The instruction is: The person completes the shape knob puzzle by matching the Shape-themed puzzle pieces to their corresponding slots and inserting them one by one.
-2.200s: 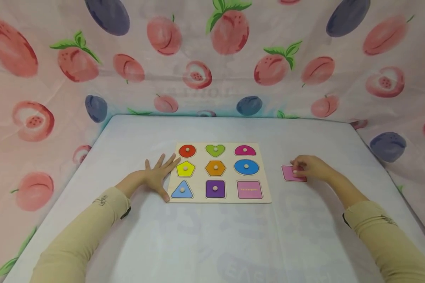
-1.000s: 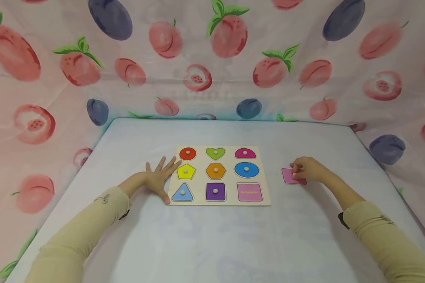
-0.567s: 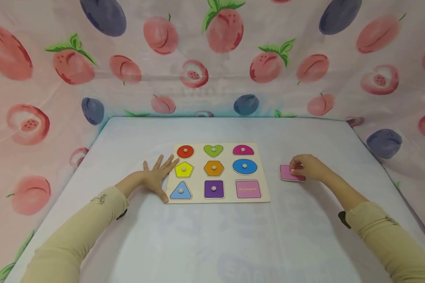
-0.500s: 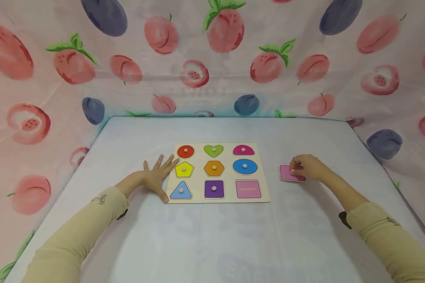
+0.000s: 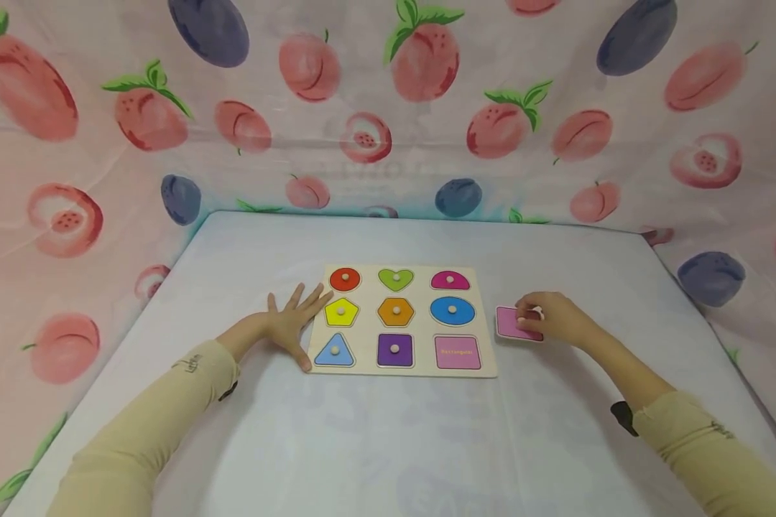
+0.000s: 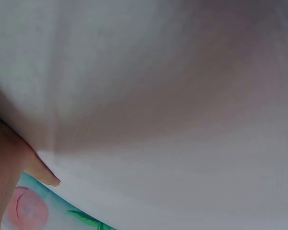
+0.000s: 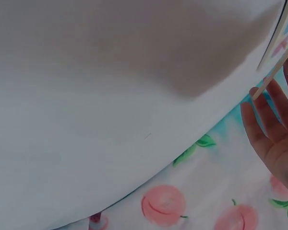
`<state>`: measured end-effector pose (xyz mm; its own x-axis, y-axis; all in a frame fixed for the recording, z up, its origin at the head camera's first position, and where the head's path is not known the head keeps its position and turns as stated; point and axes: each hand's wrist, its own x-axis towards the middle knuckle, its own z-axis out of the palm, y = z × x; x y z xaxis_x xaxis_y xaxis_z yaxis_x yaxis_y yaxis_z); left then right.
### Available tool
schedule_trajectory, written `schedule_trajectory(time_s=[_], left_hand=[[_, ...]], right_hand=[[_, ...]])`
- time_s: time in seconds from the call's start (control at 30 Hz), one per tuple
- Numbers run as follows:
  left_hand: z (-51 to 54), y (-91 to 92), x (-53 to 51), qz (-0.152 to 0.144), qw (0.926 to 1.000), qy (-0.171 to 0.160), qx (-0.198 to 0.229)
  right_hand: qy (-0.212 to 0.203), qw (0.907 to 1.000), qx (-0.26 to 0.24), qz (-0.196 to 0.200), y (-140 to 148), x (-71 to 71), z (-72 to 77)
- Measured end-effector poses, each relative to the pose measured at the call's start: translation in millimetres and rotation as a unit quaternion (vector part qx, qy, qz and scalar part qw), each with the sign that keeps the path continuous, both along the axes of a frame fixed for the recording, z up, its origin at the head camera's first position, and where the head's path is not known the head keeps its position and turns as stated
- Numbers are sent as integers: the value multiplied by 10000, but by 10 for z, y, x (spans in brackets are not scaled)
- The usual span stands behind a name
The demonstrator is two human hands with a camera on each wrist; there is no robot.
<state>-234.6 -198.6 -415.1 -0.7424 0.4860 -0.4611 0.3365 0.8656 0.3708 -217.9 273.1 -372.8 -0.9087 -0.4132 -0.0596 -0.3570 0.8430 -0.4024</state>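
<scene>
In the head view a wooden knob puzzle board (image 5: 422, 323) lies on the table, with colourful knobbed shapes in its recesses. Its bottom right recess (image 5: 458, 352) is pink and bears printed lettering. My left hand (image 5: 289, 327) is spread, thumb and fingertips resting on the board's left edge; only part of that hand (image 6: 7, 167) shows in the left wrist view. To the right of the board, my right hand (image 5: 552, 317) pinches the pink rectangle puzzle piece (image 5: 509, 323) by its knob, mostly hidden by the fingers. Edge-on, the piece (image 7: 274, 72) appears off the table in the right wrist view.
A white cloth covers the table (image 5: 388, 445). Behind it and along both sides hangs a fruit-print curtain (image 5: 420, 165). The board's side edge (image 7: 273, 36) shows at the upper right of the right wrist view.
My right hand has lifted the pink rectangle piece and carried it left, closer to the board. The left hand stays on the board's edge. The head view shifts slightly.
</scene>
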Motion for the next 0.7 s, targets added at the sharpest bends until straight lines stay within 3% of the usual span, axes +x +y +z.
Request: schedule_trajectory(time_s=[0.33,0.7], left_hand=[[-33,23,-21,-73,10000,7,-45],[25,-12,11,-55,9999,-79,72]], right_hand=[[95,9997,-219,91,-161,86,32],[-59,9994,-237,252,-386,108,-12]])
